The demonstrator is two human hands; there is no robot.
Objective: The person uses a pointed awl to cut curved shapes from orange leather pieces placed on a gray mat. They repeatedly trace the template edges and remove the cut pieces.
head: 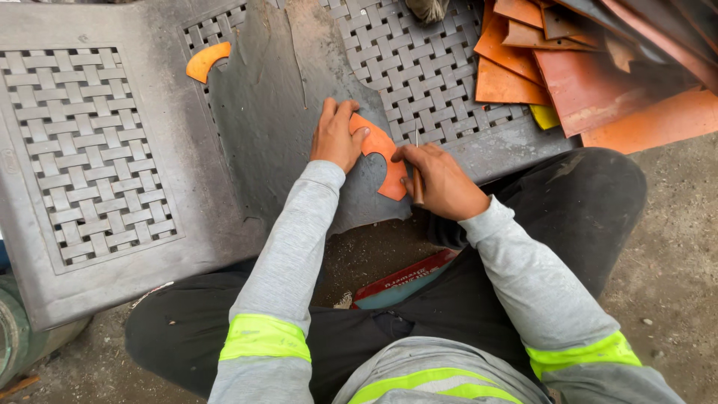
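You pinned the orange curved template (380,153) flat on the dark sheet (277,127) with your left hand (336,136), fingers pressed down to stop it sliding; your right hand (437,179) gripped a thin metal scriber (416,161) closed against the template's edge, apparently to follow its outline.

Two hands were in view: the left hand (336,136) and the right hand (440,179), meeting near the centre. Two curved orange pieces (383,161) showed, one under the hands and the other (206,60) lying alone toward eleven o'clock. One thin metal tool (416,168) stood in the right hand. One dark grey sheet (277,112) lay across one grey woven-pattern plastic surface (90,150). One heap of orange sheets (591,82), too overlapped to count, filled two o'clock.
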